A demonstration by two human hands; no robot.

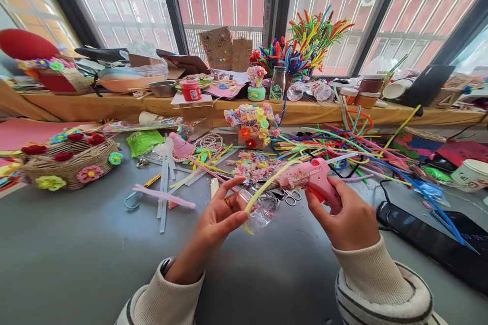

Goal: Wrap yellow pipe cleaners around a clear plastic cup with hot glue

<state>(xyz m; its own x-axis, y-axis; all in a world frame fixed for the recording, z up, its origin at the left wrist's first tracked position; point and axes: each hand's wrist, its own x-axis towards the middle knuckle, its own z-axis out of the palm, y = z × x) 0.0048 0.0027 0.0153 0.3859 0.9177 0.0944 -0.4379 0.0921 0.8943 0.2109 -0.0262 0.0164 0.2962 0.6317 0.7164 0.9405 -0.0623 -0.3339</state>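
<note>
left hand [221, 216] is pinched shut on a small clear plastic bottle [261, 210] with a yellow pipe cleaner [267, 185] arcing over it. right hand [345, 218] is clamped on the pink hot glue gun [310, 177], nozzle pointing left at the bottle, just beside it, above the grey worktop [76, 259].

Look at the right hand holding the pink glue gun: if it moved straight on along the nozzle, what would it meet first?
Probably the yellow pipe cleaner on the clear plastic bottle held by the left hand; depth is uncertain. The right hand aims the glue gun leftward.
</note>
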